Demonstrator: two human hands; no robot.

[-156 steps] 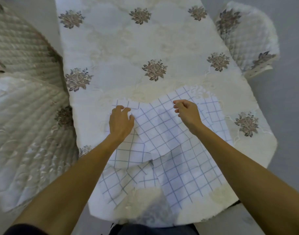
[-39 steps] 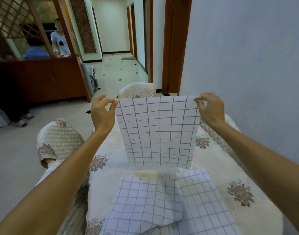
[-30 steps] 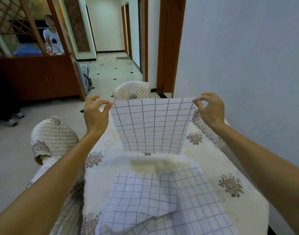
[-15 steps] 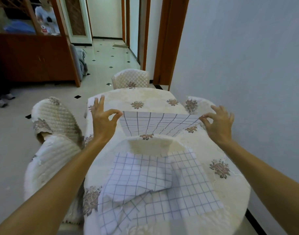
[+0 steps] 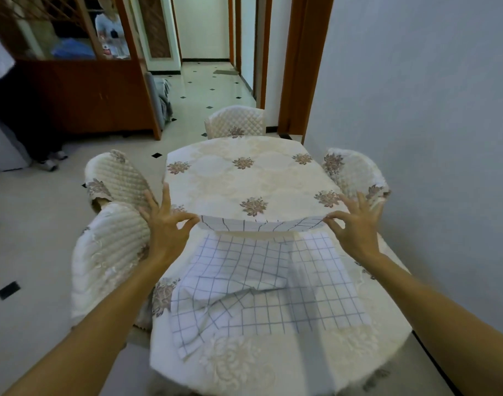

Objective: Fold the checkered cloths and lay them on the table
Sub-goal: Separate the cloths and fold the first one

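Note:
A white checkered cloth (image 5: 261, 224) is stretched nearly flat in the air above the table, seen almost edge-on. My left hand (image 5: 166, 224) pinches its left corner between thumb and forefinger. My right hand (image 5: 354, 228) pinches its right corner the same way. Under it a pile of checkered cloths (image 5: 261, 284) lies rumpled on the near half of the table (image 5: 244, 172), which wears a cream cover with flower motifs.
Quilted chairs stand at the left (image 5: 113, 232), the far end (image 5: 234, 122) and the right (image 5: 356, 172) of the table. A grey wall (image 5: 416, 95) runs close along the right. A wooden cabinet (image 5: 73, 90) and a person stand at the back left.
The cloth I held up vertically has swung down and forward to lie almost level over the table. Both hands have dropped with it, and my view has tilted down.

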